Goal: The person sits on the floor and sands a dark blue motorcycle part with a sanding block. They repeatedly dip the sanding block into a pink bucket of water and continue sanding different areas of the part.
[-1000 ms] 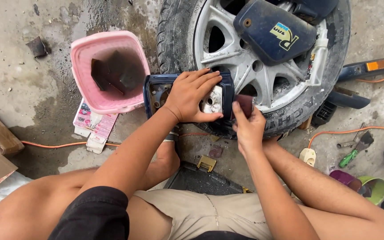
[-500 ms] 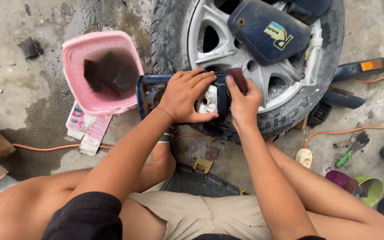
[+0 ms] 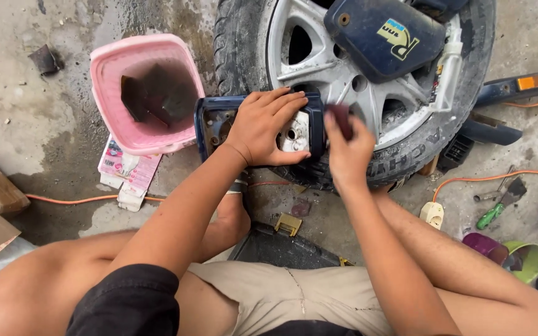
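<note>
Left hand on scuffed blue panel

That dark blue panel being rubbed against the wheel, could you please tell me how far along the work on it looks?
Done: the dark blue panel already shows dull, scuffed patches. In hand: the left hand steadies it on the tyre while the right hand presses a dark sanding pad to its right edge. Left: much of the panel is hidden, so the remainder cannot be judged.

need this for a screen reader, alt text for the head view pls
Seen from above, a seated person's left hand steadies a dark blue plastic part against a car wheel while the right hand rubs it with a dark pad. A pink bucket stands alongside on concrete.
</note>
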